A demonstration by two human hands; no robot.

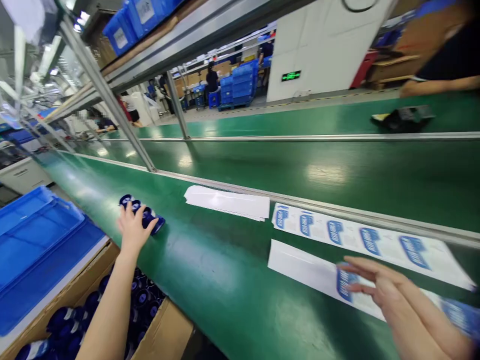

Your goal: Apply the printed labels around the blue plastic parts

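Observation:
On the green work surface, several round dark blue parts (147, 214) stand in a short row. My left hand (133, 225) reaches over them, its fingers spread and the fingertips at the parts; the palm side is hidden. At the right, my right hand (397, 295) pinches a blue and white label (344, 284) between thumb and fingers, slightly blurred. Beneath that label lies a white label strip (300, 262), bare at its left end, with more blue printing past the hand. Behind it is another strip of blue printed labels (333, 232), beside a stack of blank white strips (227, 201).
A cardboard box (170, 325) full of dark blue round parts stands below my left arm, beside a blue crate (37, 240). A metal post (108, 95) rises from the divider rail. Across the belt, a person's arm (442, 87) is near a black object (403, 119).

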